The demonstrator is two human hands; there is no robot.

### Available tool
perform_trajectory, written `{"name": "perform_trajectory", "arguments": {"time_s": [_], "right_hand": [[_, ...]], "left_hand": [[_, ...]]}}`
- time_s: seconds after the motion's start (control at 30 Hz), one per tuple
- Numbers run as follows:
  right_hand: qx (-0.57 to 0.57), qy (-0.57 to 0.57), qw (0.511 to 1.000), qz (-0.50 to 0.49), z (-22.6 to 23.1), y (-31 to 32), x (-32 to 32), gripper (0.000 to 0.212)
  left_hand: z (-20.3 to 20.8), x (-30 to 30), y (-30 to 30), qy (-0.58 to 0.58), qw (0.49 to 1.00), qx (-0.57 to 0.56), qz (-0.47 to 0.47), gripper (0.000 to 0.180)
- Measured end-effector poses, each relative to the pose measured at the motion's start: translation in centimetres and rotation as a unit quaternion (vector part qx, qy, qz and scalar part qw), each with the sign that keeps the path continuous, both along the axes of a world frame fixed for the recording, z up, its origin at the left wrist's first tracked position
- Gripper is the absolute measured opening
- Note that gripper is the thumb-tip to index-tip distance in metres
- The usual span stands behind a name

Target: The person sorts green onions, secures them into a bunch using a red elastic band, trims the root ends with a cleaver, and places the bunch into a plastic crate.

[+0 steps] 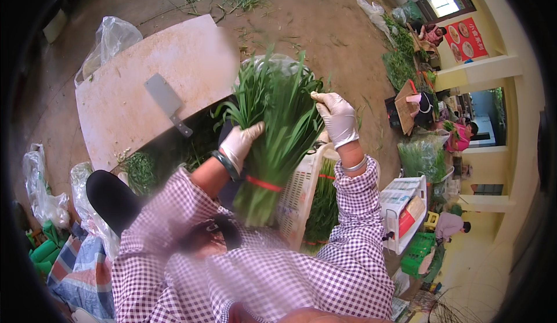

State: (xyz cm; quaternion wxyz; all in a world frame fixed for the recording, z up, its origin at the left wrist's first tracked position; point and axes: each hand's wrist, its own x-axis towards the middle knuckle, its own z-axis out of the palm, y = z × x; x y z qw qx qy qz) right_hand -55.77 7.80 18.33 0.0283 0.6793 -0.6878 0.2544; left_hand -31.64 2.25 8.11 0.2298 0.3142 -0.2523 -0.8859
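A thick bunch of garlic chives (281,131), long flat green leaves tied low down with a red band (264,184), is held upright in front of my body. Its cut ends point toward me and the leaf tips fan out away from me. My left hand (239,144), in a white glove, grips the bunch's left side above the band. On the far right of the leaves, my gloved right hand (337,117) has thumb and fingers pinched together at the leaf tips. Beneath the bunch stands a cream slatted basket (299,207) holding more banded chives (323,207).
A cleaver (165,98) lies on a large pale board (122,123) at left, its handle toward me. Plastic bags (110,39) and a striped woven sack (87,279) are also at left. A white crate (403,213), a green crate (418,252) and several people are at right.
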Motion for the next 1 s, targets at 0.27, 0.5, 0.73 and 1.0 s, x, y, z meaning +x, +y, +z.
{"name": "perform_trajectory", "arguments": {"time_s": [0.27,0.5,0.73,1.0], "right_hand": [[-0.016,0.043,0.997,0.059,-3.8,-0.3,5.6,0.016],[0.099,-0.551,0.829,0.002,-7.6,1.7,11.2,0.007],[-0.006,-0.243,0.952,0.185,-5.3,-2.2,15.6,0.020],[0.061,-0.260,0.901,0.342,-8.4,-4.0,20.7,0.018]], "left_hand": [[5.1,10.6,-7.1,-0.100,0.962,-0.167,-0.191,0.040],[3.2,20.4,-2.4,-0.243,0.915,-0.186,-0.264,0.040],[3.1,23.6,2.2,-0.408,0.822,-0.259,-0.303,0.040],[1.3,26.0,5.1,-0.425,0.827,-0.295,-0.220,0.033]]}}
